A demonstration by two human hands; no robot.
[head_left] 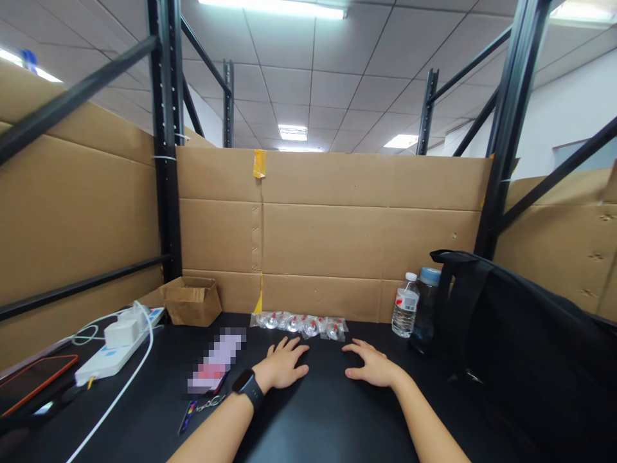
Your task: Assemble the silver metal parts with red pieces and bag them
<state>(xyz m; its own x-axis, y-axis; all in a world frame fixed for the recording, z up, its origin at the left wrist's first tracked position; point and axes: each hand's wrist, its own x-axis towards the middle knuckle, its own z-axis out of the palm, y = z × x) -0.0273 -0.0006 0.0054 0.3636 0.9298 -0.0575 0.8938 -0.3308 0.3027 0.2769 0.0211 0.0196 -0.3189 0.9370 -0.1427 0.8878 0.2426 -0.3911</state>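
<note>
My left hand [283, 365] rests palm down on the black table [313, 418], fingers spread, with a dark smartwatch [247, 388] on its wrist. My right hand [370, 364] lies opposite it, also with fingers apart and nothing in it. Just beyond the fingertips, a row of small clear plastic packets [301, 324] lies along the foot of the cardboard wall. Each packet seems to hold something round and shiny with a bit of red; the exact kind is too small to tell. Left of my left hand lies a phone [216, 361], its screen blurred out, with a keychain strap [187, 417].
A water bottle [405, 307], a blue-capped bottle [425, 305] and a large black bag [520, 347] stand on the right. At left are a small cardboard box [191, 301], a white power strip [116, 352] with cables, and another phone [33, 381]. Cardboard walls [328, 238] enclose the table.
</note>
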